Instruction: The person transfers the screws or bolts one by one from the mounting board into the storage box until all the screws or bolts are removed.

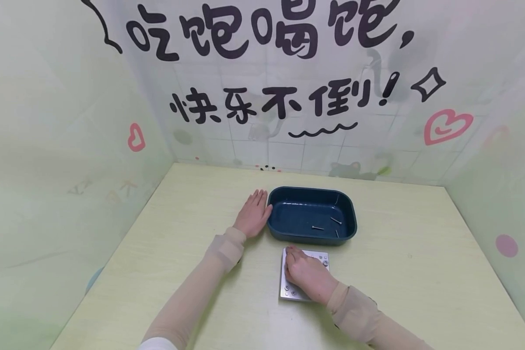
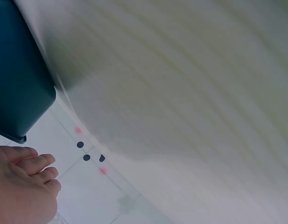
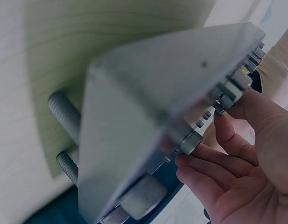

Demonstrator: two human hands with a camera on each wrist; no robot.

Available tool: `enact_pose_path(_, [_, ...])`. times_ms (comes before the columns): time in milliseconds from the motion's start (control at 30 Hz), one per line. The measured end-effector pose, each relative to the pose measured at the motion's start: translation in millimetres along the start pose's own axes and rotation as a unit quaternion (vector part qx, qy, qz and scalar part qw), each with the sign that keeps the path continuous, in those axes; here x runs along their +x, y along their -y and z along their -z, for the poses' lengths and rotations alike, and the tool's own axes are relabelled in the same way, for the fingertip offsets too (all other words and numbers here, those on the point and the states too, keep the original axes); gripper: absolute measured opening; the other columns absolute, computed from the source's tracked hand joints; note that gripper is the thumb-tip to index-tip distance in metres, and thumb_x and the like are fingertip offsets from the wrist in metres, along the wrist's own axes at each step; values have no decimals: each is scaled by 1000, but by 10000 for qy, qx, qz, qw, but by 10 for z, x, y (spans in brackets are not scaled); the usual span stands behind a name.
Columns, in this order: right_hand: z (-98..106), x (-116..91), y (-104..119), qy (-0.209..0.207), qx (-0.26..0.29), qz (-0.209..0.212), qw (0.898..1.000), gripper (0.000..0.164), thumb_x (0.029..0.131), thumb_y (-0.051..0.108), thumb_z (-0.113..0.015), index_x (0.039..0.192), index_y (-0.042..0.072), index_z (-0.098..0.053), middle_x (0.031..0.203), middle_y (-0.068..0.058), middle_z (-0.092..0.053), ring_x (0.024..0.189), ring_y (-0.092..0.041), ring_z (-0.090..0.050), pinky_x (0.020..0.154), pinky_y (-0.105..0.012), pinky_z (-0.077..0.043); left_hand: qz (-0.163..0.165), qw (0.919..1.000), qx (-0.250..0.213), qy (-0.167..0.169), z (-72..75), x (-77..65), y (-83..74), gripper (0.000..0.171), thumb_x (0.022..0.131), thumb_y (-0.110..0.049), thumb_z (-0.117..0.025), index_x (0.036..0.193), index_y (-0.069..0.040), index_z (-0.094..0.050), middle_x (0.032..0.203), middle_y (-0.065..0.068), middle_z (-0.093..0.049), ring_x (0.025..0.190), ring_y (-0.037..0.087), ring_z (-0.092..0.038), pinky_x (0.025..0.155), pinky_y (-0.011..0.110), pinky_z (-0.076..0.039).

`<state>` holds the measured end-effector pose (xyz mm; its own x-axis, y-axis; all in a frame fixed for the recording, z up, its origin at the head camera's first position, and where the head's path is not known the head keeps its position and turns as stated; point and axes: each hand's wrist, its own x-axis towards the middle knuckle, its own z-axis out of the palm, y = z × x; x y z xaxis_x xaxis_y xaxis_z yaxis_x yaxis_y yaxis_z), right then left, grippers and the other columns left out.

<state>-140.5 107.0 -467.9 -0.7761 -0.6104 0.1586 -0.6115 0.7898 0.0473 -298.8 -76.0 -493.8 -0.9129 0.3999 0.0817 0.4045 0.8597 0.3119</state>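
A silver metal plate (image 1: 304, 294) with several bolts lies in front of a dark blue tray (image 1: 308, 240). My right hand (image 1: 310, 277) is over the plate; in the right wrist view, thumb and fingers of the right hand (image 3: 242, 158) pinch a small bolt (image 3: 220, 110) on the plate's bolted face. Bigger bolt heads (image 3: 143, 198) stand nearby, and threaded shanks (image 3: 64, 112) show beyond the plate's other edge. My left hand (image 1: 252, 214) rests with straight fingers against the tray's left side. Several loose screws (image 1: 318, 228) lie in the tray.
The pale wooden table (image 1: 402, 272) extends around the plate and tray. A printed curtain (image 1: 262, 141) stands behind it, with pale panels (image 1: 503, 194) along both sides.
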Motion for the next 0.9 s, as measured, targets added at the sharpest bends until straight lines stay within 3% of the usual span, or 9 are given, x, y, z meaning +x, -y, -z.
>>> enact_pose_path(267, [-4,-13,-39,-239,99,86,9996,23,92,10,-65,106,-8,-64,117,-23,-68,112,-29,-67,88,-34,-59,-1,10000,-38,4,7,-12,-9,60,108,-34,-27,153,5,-26,160,21,-27,152,32,-18,126,41,-13])
enact_pose_path(500, [18,-19,-59,-523,370,86,9979,12,90,10,-68,95,0,-64,90,-8,-68,78,-13,-67,66,-24,-60,-9,10000,-53,-21,5,-3,-6,60,108,-35,-27,153,5,-26,160,22,-27,152,33,-19,126,41,-14])
enact_pose_path(733, [99,-42,-79,-511,600,146,9968,11,89,9,-69,92,1,-63,90,-8,-66,81,-15,-65,73,-26,-60,-30,10000,-56,-40,-2,-1,-4,59,108,-34,-28,153,6,-27,160,22,-28,152,33,-19,126,42,-14])
enact_pose_path(900, [138,-52,-101,-724,723,100,9947,10,88,9,-70,90,4,-61,82,-1,-60,71,-8,-58,65,-21,-57,-10,10000,-54,-28,-3,2,-5,60,108,-35,-27,153,6,-27,159,22,-28,152,33,-19,126,42,-15])
